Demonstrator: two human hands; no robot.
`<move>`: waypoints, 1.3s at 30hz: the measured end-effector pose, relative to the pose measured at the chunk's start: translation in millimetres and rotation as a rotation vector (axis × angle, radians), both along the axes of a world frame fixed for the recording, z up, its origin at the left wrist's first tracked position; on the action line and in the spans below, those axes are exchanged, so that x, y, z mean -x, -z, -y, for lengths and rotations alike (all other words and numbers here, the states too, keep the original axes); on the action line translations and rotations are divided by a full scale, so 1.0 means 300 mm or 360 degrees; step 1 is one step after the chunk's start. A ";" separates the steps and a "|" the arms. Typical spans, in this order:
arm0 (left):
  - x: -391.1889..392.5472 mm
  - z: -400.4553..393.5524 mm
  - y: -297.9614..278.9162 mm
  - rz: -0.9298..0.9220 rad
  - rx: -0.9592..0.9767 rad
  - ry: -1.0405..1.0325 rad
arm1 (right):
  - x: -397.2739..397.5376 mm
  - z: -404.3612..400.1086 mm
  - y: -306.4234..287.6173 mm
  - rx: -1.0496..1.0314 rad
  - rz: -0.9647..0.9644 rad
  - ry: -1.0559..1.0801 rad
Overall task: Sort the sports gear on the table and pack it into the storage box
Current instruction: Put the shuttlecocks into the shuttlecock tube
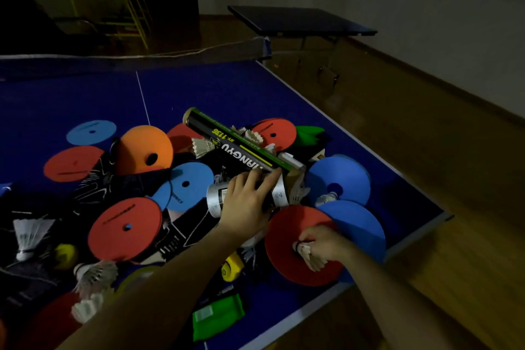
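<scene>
Gripping a silver-capped shuttlecock tube (247, 197) with the left hand (244, 204), probably to steady it for loading, while the right hand (326, 244) pinched a shuttlecock (308, 256) above a red disc marker (287, 250). Gear was piled on the blue table (199, 88); storage box wasn't visible.

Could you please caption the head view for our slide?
Left hand grips a shuttlecock tube; right hand pinches a shuttlecock.
</scene>
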State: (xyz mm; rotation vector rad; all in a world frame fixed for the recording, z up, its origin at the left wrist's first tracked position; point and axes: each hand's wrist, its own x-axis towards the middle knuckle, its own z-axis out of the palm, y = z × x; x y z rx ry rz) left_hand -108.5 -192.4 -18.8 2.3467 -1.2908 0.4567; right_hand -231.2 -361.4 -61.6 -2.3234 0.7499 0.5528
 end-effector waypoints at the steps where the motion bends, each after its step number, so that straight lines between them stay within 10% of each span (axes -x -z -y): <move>1: 0.001 -0.003 -0.003 -0.0019 -0.0020 0.0006 | 0.006 -0.006 0.005 0.0011 0.0009 -0.0007; 17: -0.042 0.001 -0.048 -0.0120 -0.0304 -0.0150 | -0.161 -0.031 -0.195 -0.0254 0.1388 0.0994; 31: -0.040 0.101 -0.075 -0.0091 -0.0179 -0.0097 | -0.316 -0.086 -0.217 -0.1280 0.1015 0.1207; 39: -0.088 0.219 -0.096 -0.0029 -0.0095 -0.0198 | -0.258 0.135 -0.189 -0.0024 0.1196 0.0851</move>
